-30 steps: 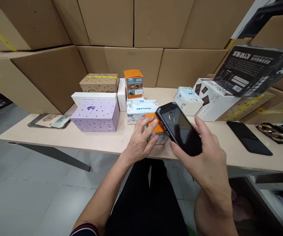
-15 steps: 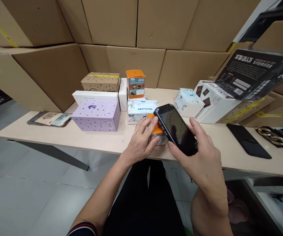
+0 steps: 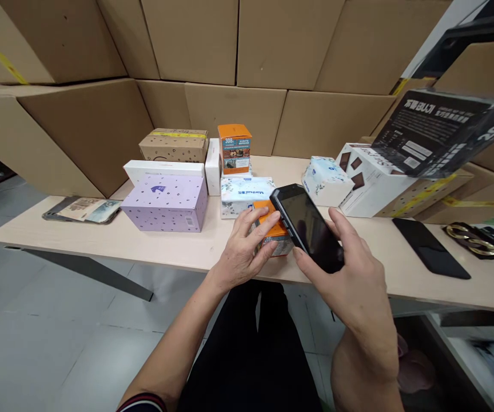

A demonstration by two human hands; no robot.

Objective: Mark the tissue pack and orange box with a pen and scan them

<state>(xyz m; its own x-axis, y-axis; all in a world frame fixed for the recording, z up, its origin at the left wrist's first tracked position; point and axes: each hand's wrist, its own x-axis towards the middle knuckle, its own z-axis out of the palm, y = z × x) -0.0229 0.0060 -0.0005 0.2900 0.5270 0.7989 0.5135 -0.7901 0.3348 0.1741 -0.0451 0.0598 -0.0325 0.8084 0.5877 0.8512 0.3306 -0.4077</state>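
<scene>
Lilac dotted box (image 3: pixel 164 202), tall orange carton (image 3: pixel 234 149), tissue packs (image 3: pixel 326 181), black wallet (image 3: pixel 430 248) on the table (image 3: pixel 101 240)

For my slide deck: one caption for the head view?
Left hand grips a small orange box on the table; right hand holds a black handheld device over it.

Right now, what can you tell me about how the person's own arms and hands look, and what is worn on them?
Both hands are bare: no gloves, rings or watch show on the left hand or the right hand. The forearms are uncovered too. Only the left arm shows clothing, a dark sleeve cuff with thin red and white stripes near the elbow. No right sleeve is in view.
</scene>
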